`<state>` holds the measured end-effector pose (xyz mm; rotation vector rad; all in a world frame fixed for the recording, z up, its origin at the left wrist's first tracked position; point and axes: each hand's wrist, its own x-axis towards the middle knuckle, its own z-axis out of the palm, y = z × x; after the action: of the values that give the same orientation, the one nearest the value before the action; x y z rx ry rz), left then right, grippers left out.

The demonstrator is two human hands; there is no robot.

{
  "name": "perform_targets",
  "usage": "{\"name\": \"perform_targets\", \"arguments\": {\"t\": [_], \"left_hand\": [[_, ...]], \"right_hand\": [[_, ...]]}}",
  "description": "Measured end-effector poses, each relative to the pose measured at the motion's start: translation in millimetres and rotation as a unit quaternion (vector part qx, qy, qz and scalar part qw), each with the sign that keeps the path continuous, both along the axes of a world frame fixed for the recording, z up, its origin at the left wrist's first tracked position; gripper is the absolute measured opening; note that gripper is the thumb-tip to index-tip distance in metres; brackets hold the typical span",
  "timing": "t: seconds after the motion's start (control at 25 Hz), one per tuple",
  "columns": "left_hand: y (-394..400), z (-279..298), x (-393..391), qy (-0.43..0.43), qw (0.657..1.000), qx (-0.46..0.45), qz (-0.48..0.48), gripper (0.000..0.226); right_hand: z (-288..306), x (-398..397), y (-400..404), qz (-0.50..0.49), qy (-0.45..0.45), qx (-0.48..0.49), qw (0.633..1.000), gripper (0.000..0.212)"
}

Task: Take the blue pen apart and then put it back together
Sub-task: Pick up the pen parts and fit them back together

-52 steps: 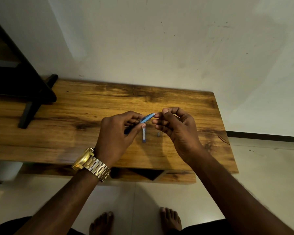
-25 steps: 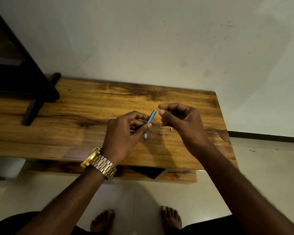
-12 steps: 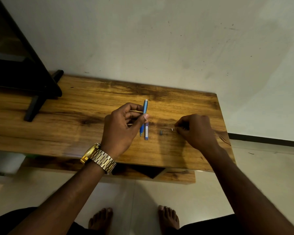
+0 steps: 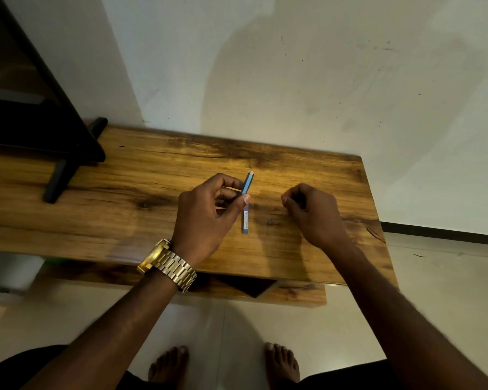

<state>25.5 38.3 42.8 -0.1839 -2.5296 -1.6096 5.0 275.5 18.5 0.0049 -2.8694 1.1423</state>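
My left hand [image 4: 209, 212] grips the blue pen barrel [image 4: 248, 182] between thumb and fingers, its pale end pointing away from me above the wooden table [image 4: 130, 220]. A thin pale rod [image 4: 230, 188] also lies across those fingers. A shorter blue pen section [image 4: 245, 220] lies on the table just under the barrel. To its right sits a small dark pen part [image 4: 269, 221]. My right hand [image 4: 313, 212] hovers low over the table at the right, with its fingertips curled and pinched together. What they pinch is hidden.
A black stand with a slanted leg [image 4: 59, 175] occupies the table's far left. The white wall [image 4: 293, 80] runs directly behind the table. The table's right edge [image 4: 378, 220] is close to my right hand. My bare feet [image 4: 226, 364] stand on the tiled floor below.
My hands drew apart; the right went down to a small pale part on the table, which no longer shows. The left turned the barrel to point away from me.
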Motion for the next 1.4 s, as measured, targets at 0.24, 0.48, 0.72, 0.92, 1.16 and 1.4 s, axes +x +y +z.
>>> {"name": "perform_targets", "arguments": {"t": [0.24,0.48,0.72,0.92,1.16,1.4], "left_hand": [[3.9,-1.2,2.4,0.027,0.999,-0.041,-0.015,0.023],[3.5,-3.3,1.6,0.033,0.998,-0.058,-0.015,0.025],[3.1,-2.7,2.7,0.046,0.996,-0.068,-0.022,0.024],[1.9,-2.7,2.0,0.056,0.995,-0.080,-0.023,0.025],[1.2,-4.5,3.5,0.061,0.990,-0.121,-0.030,0.027],[1.4,-3.3,4.6,0.036,0.995,-0.094,-0.024,0.025]], "right_hand": [[25.5,8.5,-18.5,0.034,-0.004,-0.400,0.916,0.013],[25.5,14.0,-20.0,0.054,-0.011,-0.373,0.926,0.018],[26.8,14.7,-21.1,0.055,-0.021,-0.369,0.927,0.017],[26.5,13.1,-18.4,0.065,-0.011,-0.325,0.943,0.015],[22.3,11.1,-11.2,0.095,0.011,-0.201,0.975,0.011],[25.6,12.3,-8.7,0.104,-0.034,-0.307,0.945,0.015]]}}
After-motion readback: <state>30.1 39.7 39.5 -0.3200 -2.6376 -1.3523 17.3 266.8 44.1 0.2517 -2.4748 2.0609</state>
